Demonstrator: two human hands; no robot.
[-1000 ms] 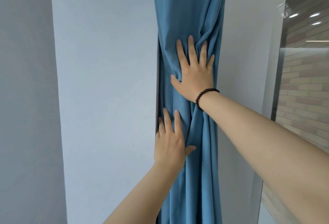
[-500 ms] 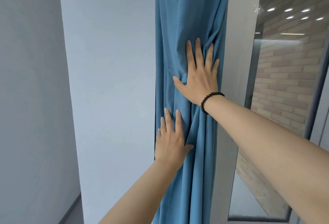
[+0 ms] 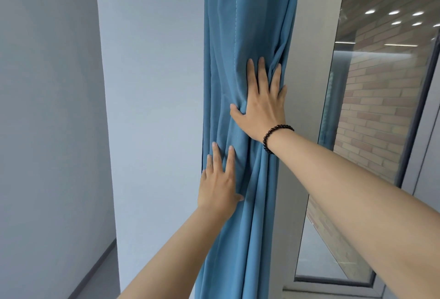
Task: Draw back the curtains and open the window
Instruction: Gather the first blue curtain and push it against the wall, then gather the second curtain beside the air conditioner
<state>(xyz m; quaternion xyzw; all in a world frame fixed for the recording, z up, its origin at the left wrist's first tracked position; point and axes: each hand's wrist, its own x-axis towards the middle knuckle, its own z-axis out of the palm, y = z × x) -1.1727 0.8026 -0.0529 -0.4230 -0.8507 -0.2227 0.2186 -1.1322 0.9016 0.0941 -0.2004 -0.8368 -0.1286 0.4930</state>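
The right hand (image 3: 263, 106) lies flat on the blue curtain (image 3: 240, 37) in the middle of the frame. Its fingers are straight and spread a little, and they press the cloth. The left hand (image 3: 217, 184) lies flat on the curtain too, lower down and a bit to the left. Its fingers are straight and point up, and its thumb sticks out to the right.

A big pale wall (image 3: 152, 108) fills the left half of the frame. It is smooth and plain. At the far left a second wall (image 3: 47, 132) turns away from it, and a dark strip runs along its foot in the lower left.

The curtain hangs in a narrow bunch from the top of the frame down to the bottom, full of long folds. It sits between the pale wall and the window frame (image 3: 309, 84).

The window (image 3: 381, 132) is on the right side. Its glass shows a brick wall and some round lights in the upper right. The grey frame runs down beside the curtain and across the lower right.

A string of dark beads (image 3: 273, 135) goes round the right wrist.
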